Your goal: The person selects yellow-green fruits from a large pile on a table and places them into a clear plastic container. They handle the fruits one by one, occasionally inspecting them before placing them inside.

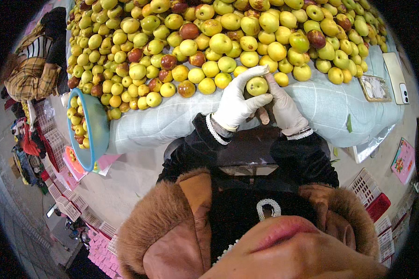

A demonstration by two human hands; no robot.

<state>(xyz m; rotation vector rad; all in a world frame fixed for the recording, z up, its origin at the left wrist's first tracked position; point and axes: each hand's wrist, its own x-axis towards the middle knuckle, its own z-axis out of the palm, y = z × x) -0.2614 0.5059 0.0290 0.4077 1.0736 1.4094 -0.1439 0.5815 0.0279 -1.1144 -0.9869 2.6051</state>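
My left hand (234, 101), in a white glove with some fingertips bare, curls its thumb and forefinger around a green jujube fruit (257, 86) that has small dark spots. From the other side my right hand (287, 108), gloved too, has its fingers against the same fruit. Both hands are over the near edge of the padded, pale blue checked cloth (321, 101). Just beyond them lies a large heap of jujubes (220, 43), yellow-green with some reddish brown ones. The fingers under the fruit are partly hidden.
A blue plastic basin (102, 129) holding more fruit stands tilted at the table's left edge. At the right lie a phone (397, 78) and a clear-lidded case (374, 88). A person in a plaid garment (33, 80) is at the far left. White plastic crates (366, 186) stand on the floor.
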